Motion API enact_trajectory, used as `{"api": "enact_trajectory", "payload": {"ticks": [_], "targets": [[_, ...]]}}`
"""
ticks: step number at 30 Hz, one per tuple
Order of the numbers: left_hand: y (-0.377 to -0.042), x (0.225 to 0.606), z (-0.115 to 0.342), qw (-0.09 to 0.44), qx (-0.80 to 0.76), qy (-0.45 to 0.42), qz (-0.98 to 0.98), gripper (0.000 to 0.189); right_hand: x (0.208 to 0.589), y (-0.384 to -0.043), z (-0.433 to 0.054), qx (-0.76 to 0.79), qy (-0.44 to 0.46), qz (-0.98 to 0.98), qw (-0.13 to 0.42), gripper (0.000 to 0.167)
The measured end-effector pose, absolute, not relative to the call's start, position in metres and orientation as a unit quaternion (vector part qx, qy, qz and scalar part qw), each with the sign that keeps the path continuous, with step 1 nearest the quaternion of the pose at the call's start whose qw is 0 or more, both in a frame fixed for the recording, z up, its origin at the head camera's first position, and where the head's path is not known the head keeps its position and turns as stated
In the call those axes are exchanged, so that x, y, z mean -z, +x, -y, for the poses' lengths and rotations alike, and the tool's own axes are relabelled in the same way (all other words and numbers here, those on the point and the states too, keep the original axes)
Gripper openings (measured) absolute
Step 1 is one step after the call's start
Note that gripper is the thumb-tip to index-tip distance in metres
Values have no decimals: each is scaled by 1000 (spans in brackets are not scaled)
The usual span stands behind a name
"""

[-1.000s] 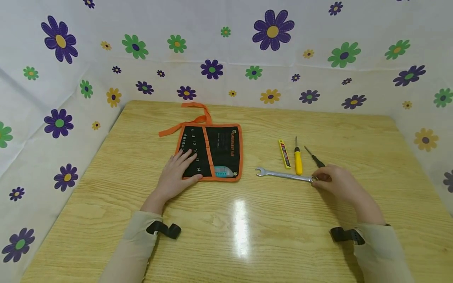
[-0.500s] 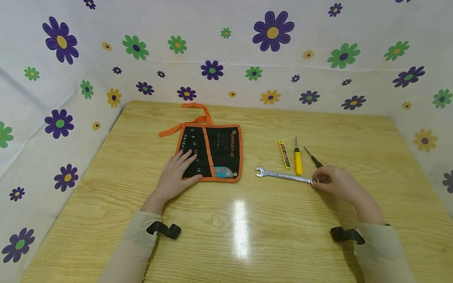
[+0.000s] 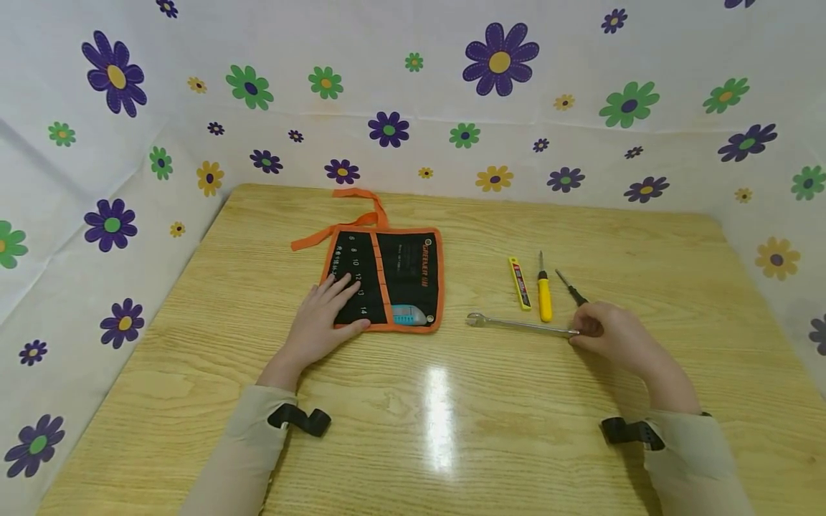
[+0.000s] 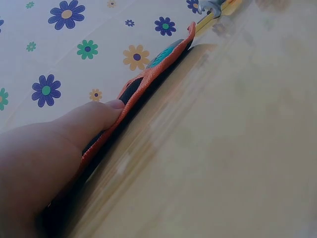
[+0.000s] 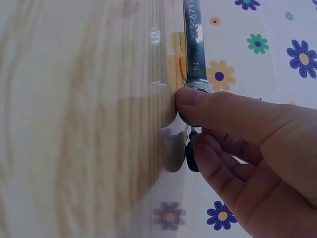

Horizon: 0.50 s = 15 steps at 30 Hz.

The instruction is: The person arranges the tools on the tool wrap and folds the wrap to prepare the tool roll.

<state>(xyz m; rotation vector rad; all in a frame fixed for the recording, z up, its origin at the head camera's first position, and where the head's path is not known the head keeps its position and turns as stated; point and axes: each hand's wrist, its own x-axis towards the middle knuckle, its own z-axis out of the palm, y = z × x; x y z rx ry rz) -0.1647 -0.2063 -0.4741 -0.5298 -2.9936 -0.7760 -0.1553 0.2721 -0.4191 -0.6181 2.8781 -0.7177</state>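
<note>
My left hand point(image 3: 316, 315) rests with spread fingers on the lower left of a black tool pouch point(image 3: 409, 261) with orange edging. A teal utility knife point(image 3: 409, 314) shows in the pouch's lower right corner. My right hand point(image 3: 622, 337) pinches the ring end of a silver combination wrench point(image 3: 525, 327) between thumb and fingers. The wrench is turned on its edge, its open-jawed end pointing left toward the pouch. In the right wrist view the wrench point(image 5: 196, 54) bears the number 14, and the thumb covers part of its ring.
Behind the wrench lie a slim yellow case point(image 3: 520, 284), a yellow-handled screwdriver point(image 3: 545, 297) and a dark-handled screwdriver point(image 3: 571, 287), its handle partly hidden by the right hand. Orange ties point(image 3: 351, 221) trail from the pouch's far edge. A flowered cloth point(image 3: 439, 93) hangs behind the table.
The wrench has rolled from lying flat onto its edge in my right hand's pinch. My left hand stays in place on the pouch.
</note>
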Motion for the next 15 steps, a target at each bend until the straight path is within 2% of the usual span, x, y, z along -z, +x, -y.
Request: {"api": "enact_trajectory", "payload": {"ticks": [8,15], "targets": [[-165,473,206,2,249,-167,954,75,418,-154,-272,228,-214,-949,48,7],[-165,473,206,2,250,-170,953,76,411,-148,-269,269,-195,-943,12,8]]}}
